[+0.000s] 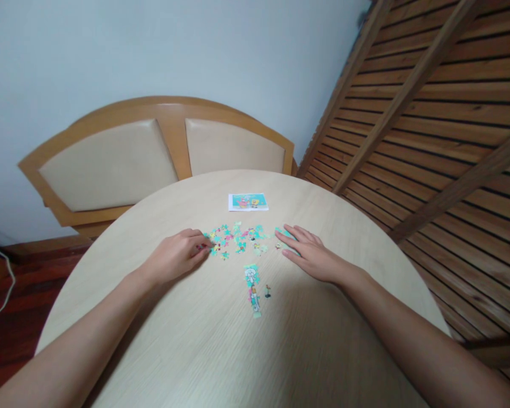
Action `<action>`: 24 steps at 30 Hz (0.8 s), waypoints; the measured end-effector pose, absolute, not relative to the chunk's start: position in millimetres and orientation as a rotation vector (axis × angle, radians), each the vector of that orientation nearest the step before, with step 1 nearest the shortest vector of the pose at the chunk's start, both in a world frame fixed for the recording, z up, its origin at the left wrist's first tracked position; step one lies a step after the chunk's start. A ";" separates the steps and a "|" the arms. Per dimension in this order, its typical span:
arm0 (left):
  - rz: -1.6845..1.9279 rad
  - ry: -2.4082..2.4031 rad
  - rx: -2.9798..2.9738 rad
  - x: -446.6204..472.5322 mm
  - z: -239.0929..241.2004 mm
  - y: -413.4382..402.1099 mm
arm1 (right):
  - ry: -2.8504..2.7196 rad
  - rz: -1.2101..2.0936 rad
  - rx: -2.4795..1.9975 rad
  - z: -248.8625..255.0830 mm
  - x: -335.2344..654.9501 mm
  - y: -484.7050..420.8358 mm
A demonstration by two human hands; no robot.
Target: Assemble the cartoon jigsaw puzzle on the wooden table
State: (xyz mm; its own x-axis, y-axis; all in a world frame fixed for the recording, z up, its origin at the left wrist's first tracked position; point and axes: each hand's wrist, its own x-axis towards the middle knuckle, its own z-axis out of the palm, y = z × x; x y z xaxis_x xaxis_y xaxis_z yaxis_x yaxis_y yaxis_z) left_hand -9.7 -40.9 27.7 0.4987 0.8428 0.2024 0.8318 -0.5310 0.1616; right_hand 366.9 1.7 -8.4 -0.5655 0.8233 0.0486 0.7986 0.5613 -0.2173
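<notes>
Loose jigsaw puzzle pieces [241, 247], mostly turquoise with bits of yellow and pink, lie scattered across the middle of the table. At their left end is my left hand [181, 254], its fingers and thumb closed together around a dark reddish puzzle piece [201, 246]. My right hand [308, 249] rests at the right end, palm down with fingers spread, its fingertips over a few turquoise pieces. Nearer to me lies a joined strip of puzzle [252, 289] showing a pale cartoon figure. A single small piece [267, 291] sits just right of this strip, apart from it.
A picture card [249, 202] with cartoon figures lies beyond the pieces on the round wooden table [187, 345]. Behind the table stands a padded wooden headboard [174, 110] against the wall. Slatted wood [433, 113] rises on the right, and a white cable [8, 277] hangs at left.
</notes>
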 end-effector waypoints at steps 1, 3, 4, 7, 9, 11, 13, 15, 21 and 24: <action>0.405 1.512 2.672 -9.5 27.3 -41.0 | -2.629 0.254 -1.424 -10.7 368.6 3.1; 0.440 1.533 2.660 -9.0 25.5 -41.2 | -2.597 0.263 -1.511 -14.1 370.7 5.0; 0.462 1.538 2.657 -8.7 24.3 -41.3 | -2.587 0.276 -1.546 -14.9 371.2 5.5; 0.493 1.554 2.648 -7.8 20.2 -41.3 | -2.604 0.322 -1.570 -14.1 370.9 5.1; 0.486 1.586 2.635 -7.7 18.8 -41.2 | -2.638 0.336 -1.542 -12.3 370.3 4.2; 0.482 1.665 2.595 -8.4 19.2 -41.2 | -2.659 0.328 -1.515 -11.3 370.0 3.5; 0.472 1.794 2.515 -10.0 21.1 -41.1 | -2.668 0.300 -1.495 -11.9 369.6 3.2; 0.423 1.951 2.394 -12.1 23.0 -40.4 | -2.673 0.264 -1.489 -13.6 368.5 2.9; 0.309 2.109 2.153 -15.5 20.1 -36.7 | -2.687 0.168 -1.444 -15.4 357.2 2.0; 0.362 2.095 2.157 -13.3 17.1 -36.0 | -2.687 0.176 -1.411 -13.8 351.9 1.8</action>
State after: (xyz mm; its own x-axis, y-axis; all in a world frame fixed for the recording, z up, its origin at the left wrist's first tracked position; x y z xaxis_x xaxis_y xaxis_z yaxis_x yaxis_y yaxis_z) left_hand -13.3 -36.0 17.1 0.0175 0.9956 0.0916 0.9686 -0.0396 0.2455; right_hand 351.9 1.8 -13.8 -0.5650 0.8243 0.0359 0.8126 0.5634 -0.1490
